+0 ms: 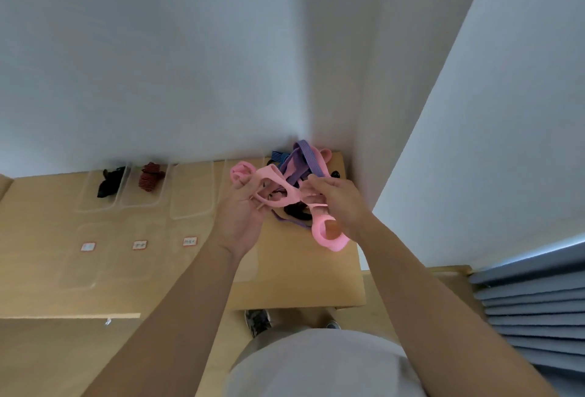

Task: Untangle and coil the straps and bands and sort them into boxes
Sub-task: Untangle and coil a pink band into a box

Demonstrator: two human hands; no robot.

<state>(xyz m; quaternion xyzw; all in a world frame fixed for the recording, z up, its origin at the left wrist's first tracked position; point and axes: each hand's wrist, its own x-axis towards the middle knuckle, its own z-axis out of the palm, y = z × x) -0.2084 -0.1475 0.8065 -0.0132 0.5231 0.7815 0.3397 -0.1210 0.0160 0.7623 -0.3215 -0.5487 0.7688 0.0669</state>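
A pink flat elastic band (278,189) is stretching in twisted loops between the two hands, the left hand (243,206) and right hand (338,197) both pinching it, just in front of a tangled heap of straps (300,175) on the surface. One pink loop is hanging below the right hand. In the heap, a purple ribbed strap (305,154) is arching over the top, a blue striped strap (280,156) is showing at its left edge, and a black strap (296,211) is lying at its near edge. Left of the heap, four clear plastic boxes are sitting in a row: the nearest one (225,175) is holding a coiled pink band (242,172), the next (172,203) is beside it, then one (164,189) with a bundled red-and-black striped band (152,176), and the farthest (83,197) with a crumpled black strap (109,181).
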